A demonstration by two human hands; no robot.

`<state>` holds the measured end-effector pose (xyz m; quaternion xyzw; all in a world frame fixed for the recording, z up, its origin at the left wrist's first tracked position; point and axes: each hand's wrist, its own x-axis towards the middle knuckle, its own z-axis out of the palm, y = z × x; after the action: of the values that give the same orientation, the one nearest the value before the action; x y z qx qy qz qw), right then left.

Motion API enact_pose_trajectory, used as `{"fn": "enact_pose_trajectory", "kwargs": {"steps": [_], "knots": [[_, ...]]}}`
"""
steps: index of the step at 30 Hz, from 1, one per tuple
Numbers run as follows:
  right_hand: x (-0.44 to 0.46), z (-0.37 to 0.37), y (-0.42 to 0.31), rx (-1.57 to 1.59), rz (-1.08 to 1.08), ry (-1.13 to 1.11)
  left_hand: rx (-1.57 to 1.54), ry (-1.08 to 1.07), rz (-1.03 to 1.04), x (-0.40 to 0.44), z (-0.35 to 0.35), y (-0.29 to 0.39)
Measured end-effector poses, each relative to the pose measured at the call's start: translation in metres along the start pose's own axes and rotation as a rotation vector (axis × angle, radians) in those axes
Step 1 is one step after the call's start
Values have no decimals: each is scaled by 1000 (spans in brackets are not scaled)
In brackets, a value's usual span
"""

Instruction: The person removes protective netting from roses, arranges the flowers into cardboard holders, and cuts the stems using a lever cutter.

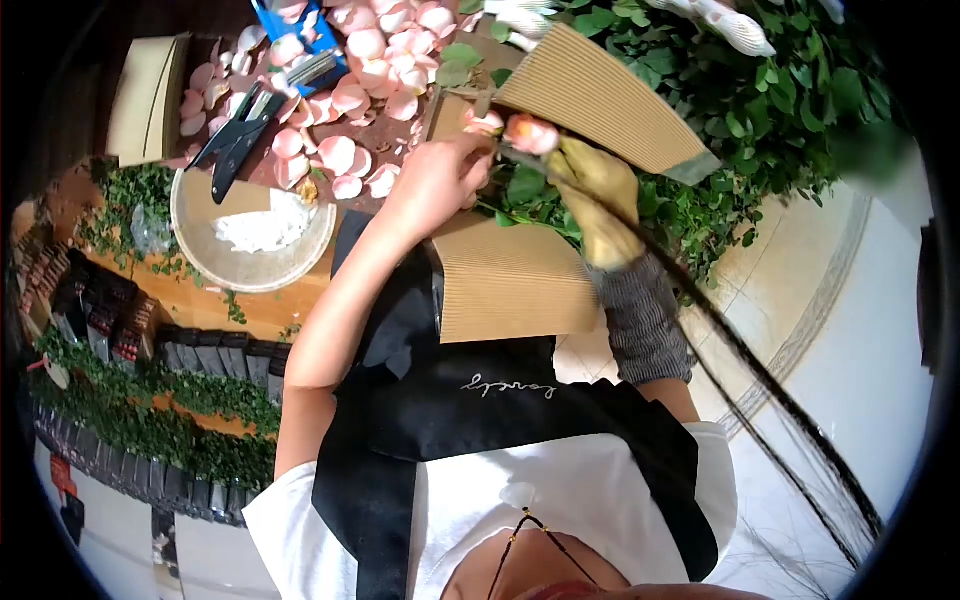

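My bare left hand (447, 178) has its fingers curled together beside a pink rose (483, 122). What its fingertips pinch is hidden. My right hand (603, 200), in a yellowish glove with a grey knitted sleeve, closes at the base of a peach-pink rose (531, 134). Green leaves and stems (525, 187) lie between both hands. One corrugated cardboard flap (605, 100) rises behind the roses, and another corrugated cardboard panel (515, 290) is in front, near my apron. Dark strands of hair cross the view over my right hand.
Loose pink petals (365, 75) cover the tabletop. A black stapler (240, 135), a blue box (305, 35) and folded cardboard (147, 100) lie to the left. A bowl (255, 270) holds white bits. Leafy stems (690, 110) heap at right; wrapped bundles (160, 420) line the lower left.
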<state>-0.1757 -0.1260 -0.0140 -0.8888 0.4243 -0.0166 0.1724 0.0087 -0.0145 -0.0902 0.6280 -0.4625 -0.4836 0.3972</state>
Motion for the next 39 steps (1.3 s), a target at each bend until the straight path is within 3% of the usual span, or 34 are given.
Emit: {"fn": "enact_pose_trajectory", "kwargs": {"steps": [1,2,4,8,10,13,16,23,29,39], "knots": [[-1,-25,-9,-87,-59,-69,56,-48,-25,-2,-4,5],[-7,-45,-16,73,147,-148,104,-97,-35,-4,-7,13],[-27,-71,-22,196,133,-34,239,-52,-18,-13,-9,31],[-57,-70,-23,113,142,79,-79,28,122,-25,-16,83],[-64,-58,-25,127,104,269,-24,15,208,-30,-12,100],[-73,-49,-21,176,65,282,-182,4,318,-27,-3,114],[-73,-42,-21,342,51,292,-98,26,378,-28,2,111],[-72,-44,-30,178,-27,232,117,126,469,-40,-1,102],[-75,-22,-27,281,-12,308,406,248,583,-57,2,107],[-73,-29,-39,230,-8,256,502,227,556,-69,9,100]]}}
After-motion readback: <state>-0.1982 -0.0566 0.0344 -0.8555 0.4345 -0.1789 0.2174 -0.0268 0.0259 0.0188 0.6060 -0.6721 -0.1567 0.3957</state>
